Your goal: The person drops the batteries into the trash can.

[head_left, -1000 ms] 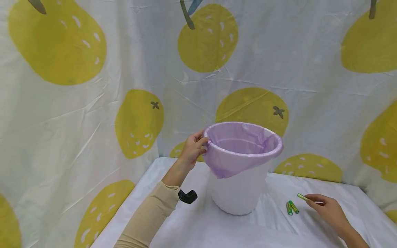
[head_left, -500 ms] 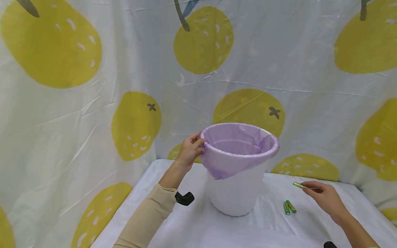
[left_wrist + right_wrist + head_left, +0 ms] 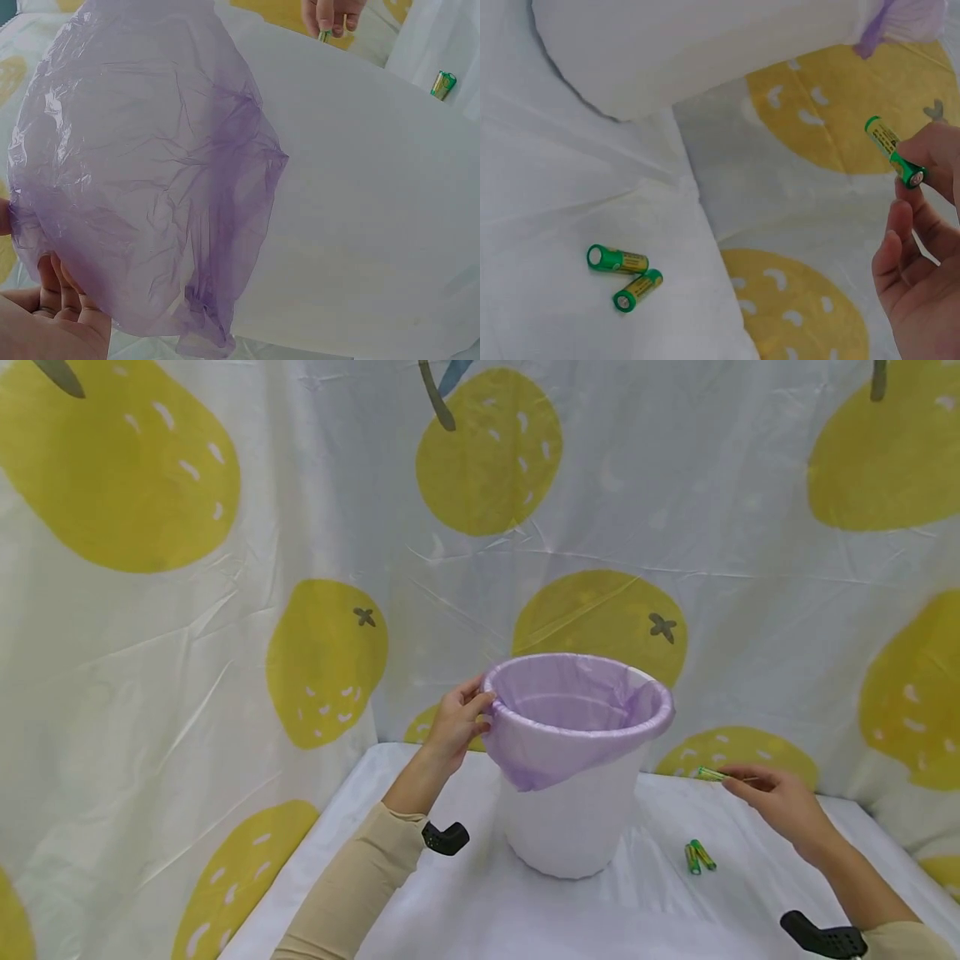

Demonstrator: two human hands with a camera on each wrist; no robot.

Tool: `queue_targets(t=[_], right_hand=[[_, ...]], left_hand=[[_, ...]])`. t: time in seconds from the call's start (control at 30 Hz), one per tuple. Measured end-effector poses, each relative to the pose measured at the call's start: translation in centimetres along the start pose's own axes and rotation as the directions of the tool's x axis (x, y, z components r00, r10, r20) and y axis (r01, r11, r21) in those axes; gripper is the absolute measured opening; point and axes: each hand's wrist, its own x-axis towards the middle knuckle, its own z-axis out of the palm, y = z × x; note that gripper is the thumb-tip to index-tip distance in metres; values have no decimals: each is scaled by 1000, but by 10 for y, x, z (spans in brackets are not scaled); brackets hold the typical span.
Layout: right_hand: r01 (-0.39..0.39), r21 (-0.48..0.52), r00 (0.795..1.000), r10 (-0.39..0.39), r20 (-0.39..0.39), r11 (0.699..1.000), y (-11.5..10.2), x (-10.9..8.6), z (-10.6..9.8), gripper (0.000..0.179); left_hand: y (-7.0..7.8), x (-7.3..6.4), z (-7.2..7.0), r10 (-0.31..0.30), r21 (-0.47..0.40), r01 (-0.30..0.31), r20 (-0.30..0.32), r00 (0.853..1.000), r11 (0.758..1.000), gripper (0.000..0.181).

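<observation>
A white trash bin stands upright, its rim covered by a purple plastic bag that folds down over the outside. At the rim's left side my left hand grips the rim and the bag with thumb and fingers. To the right of the bin, my right hand holds a green and yellow battery between thumb and fingers, raised above the table and apart from the bin. Two similar batteries, one and another, lie close together on the white cloth below that hand.
A white cloth covers the table under the bin. Behind and to the left hangs a white curtain printed with yellow fruit. Black wrist devices show at the left and right forearms.
My right hand has lifted the battery higher above the table and slightly left. My left hand keeps its grip on the rim. The two batteries on the cloth stay put.
</observation>
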Motion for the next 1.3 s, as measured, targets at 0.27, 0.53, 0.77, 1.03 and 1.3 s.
queue_targets(t=[0.27, 0.53, 0.77, 1.03, 1.3], right_hand=[[70, 62, 996, -66, -65, 996, -17, 5, -16, 35], [117, 7, 987, -116, -109, 993, -39, 17, -30, 38], [126, -22, 984, -128, -124, 992, -64, 31, -38, 36], [121, -29, 982, -124, -142, 992, -89, 40, -46, 38], [152, -41, 980, -156, -126, 987, -116, 53, -42, 39]], left_hand=[[-2, 0, 4, 7, -8, -7, 14, 1000, 1000, 50], [-2, -2, 4, 0, -12, 0, 4, 1000, 1000, 50], [-2, -3, 2, -1, -12, 1, -5, 1000, 1000, 49], [-1, -2, 1, 9, -12, -9, -9, 1000, 1000, 48], [1, -2, 2, 11, -13, -11, -13, 1000, 1000, 49]])
